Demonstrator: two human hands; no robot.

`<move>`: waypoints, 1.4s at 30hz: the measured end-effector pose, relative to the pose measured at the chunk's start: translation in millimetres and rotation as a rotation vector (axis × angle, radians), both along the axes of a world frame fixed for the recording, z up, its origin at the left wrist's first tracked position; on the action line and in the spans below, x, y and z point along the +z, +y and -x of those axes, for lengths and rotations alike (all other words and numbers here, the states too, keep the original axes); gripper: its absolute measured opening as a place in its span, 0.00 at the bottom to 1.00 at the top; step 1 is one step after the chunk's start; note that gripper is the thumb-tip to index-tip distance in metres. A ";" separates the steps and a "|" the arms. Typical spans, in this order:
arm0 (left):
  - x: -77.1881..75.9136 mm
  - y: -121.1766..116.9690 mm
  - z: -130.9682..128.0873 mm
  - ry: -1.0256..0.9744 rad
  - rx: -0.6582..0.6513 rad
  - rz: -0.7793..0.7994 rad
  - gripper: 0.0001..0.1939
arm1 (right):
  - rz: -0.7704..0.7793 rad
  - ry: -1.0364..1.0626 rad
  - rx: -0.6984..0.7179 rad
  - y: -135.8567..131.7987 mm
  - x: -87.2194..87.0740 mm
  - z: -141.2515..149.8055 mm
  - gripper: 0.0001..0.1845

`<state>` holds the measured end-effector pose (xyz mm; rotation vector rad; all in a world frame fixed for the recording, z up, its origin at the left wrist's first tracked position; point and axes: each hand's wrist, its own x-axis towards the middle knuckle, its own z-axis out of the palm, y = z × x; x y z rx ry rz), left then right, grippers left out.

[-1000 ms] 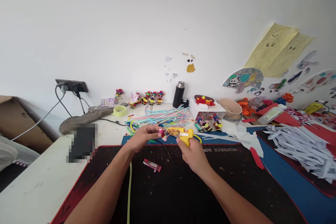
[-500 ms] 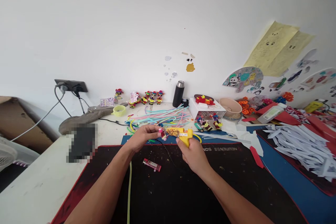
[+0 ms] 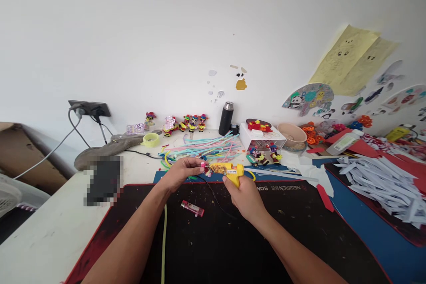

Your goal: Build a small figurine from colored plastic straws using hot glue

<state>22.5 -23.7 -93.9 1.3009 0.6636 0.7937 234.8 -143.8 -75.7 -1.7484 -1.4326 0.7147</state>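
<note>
**Together, two hands bring a yellow glue gun (image 3: 234, 171) up to a small pink piece (image 3: 203, 167)**

The pink piece is at the middle of the scene, by the far edge of a dark mat (image 3: 233, 244) with red edging. The fingers of the left hand (image 3: 181, 175) pinch it between thumb and fingertips, and some red and pale bits show just below it. The right hand (image 3: 248, 197) has its fingers wrapped around the handle of the glue gun, whose stained front end points left at the pink piece; whether the tip touches is too small to tell.

On the mat, a pink lighter (image 3: 193, 208) lies between the two forearms, and a pale green strip (image 3: 164, 244) runs beside the left one. A thin dark cord (image 3: 214, 195) crosses the far part of the mat.

Beyond the hands, pastel sticks (image 3: 213, 145) lie in a loose heap on the pale surface (image 3: 49, 235). Small colourful figures (image 3: 194, 123) stand in a row farther off, near the wall (image 3: 149, 31), with a black flask (image 3: 226, 118) to their right. Two more figures (image 3: 266, 155) are right of the sticks, in front of a white box (image 3: 245, 135), and a pinkish bowl (image 3: 291, 133) sits just beside that box. On the far right, white paper strips (image 3: 379, 191) form a pile, and a red strip (image 3: 325, 199) lies nearer the middle, over the mat's edge.
</note>
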 end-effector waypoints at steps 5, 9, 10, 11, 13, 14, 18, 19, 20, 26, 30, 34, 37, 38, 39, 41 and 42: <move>-5.1 1.9 -0.2 0.045 -0.014 -0.012 0.18 | 0.019 -0.050 -0.009 -0.8 3.6 1.9 0.20; -6.1 2.5 -0.5 0.058 -0.001 -0.022 0.19 | 0.023 -0.095 -0.013 -0.4 5.6 2.6 0.20; -5.5 2.4 -0.6 0.063 0.003 -0.027 0.19 | 0.022 -0.103 -0.013 -0.5 6.1 2.7 0.20; -4.8 2.2 -0.6 0.069 0.004 -0.033 0.19 | 0.021 -0.109 -0.014 -0.5 6.6 2.7 0.21; -3.2 1.7 -0.5 0.083 0.006 -0.044 0.20 | 0.014 -0.113 -0.015 -0.7 7.7 2.8 0.21; -2.5 1.3 -0.5 0.089 0.010 -0.048 0.20 | 0.010 -0.112 -0.016 -0.7 8.3 2.8 0.21; -0.2 0.1 -0.8 0.105 0.027 -0.058 0.20 | -0.007 -0.107 -0.020 0.1 10.3 3.3 0.21; 0.2 -0.2 -0.9 0.108 0.028 -0.062 0.20 | -0.013 -0.105 -0.022 0.6 10.8 3.4 0.22; 0.6 -0.4 -1.1 0.113 0.026 -0.066 0.20 | -0.019 -0.103 -0.023 1.0 11.2 3.5 0.22; 0.3 -0.7 -1.3 0.126 -0.001 -0.088 0.20 | -0.015 -0.119 -0.016 3.3 12.3 3.9 0.22; -0.9 -0.4 -1.1 0.128 -0.006 -0.103 0.19 | -0.018 -0.127 -0.007 3.5 11.4 3.2 0.22; -0.1 -0.8 -1.1 0.122 -0.002 -0.093 0.19 | -0.023 -0.126 -0.009 3.4 11.3 2.1 0.22; 1.3 -1.3 -1.1 0.125 0.004 -0.093 0.19 | -0.033 -0.117 -0.015 3.6 11.3 1.0 0.23; 1.7 -1.4 -1.1 0.127 0.005 -0.095 0.19 | -0.034 -0.114 -0.014 3.5 11.2 0.7 0.23; 2.0 -1.5 -1.0 0.128 0.003 -0.097 0.19 | -0.032 -0.111 -0.011 3.3 11.1 0.5 0.23; 2.2 -1.4 -0.8 0.131 -0.003 -0.101 0.19 | -0.027 -0.110 -0.010 2.7 11.2 0.2 0.23; 2.1 -1.3 -0.8 0.133 -0.003 -0.100 0.19 | -0.025 -0.111 -0.010 2.2 11.4 0.2 0.23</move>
